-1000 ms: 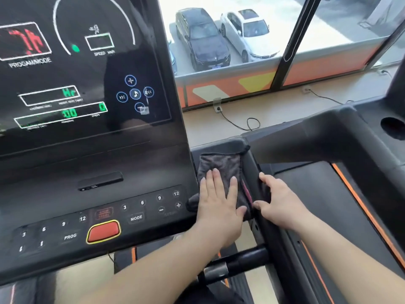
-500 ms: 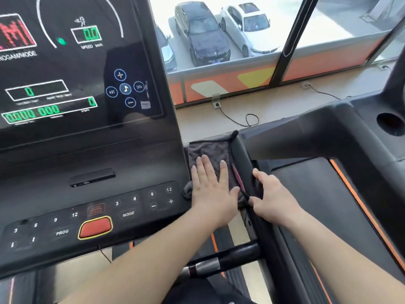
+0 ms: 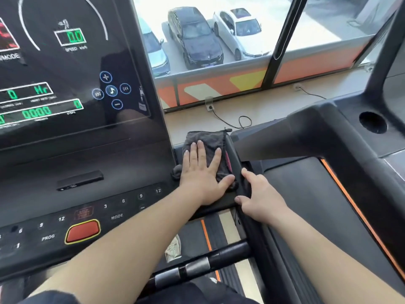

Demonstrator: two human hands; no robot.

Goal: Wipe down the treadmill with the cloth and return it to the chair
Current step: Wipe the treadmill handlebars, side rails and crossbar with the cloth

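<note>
Far left of the flattened hand, the treadmill (image 3: 87,163) console's display (image 3: 65,73) glows with green zeros, and a red button (image 3: 82,231) sits below it. The left hand (image 3: 202,174) lies flat, fingers straight and spread, pressing the dark grey cloth (image 3: 208,139) onto the console's right-hand ledge. The cloth spreads under the palm and out past the fingertips. A raised black side rail (image 3: 232,154) runs along the cloth's right edge, touching it. The right hand (image 3: 260,194) grasps that rail just beside the left thumb, fingers curled over its far side. Right of this grasp lies a black belt (image 3: 317,205) edged in orange.
</note>
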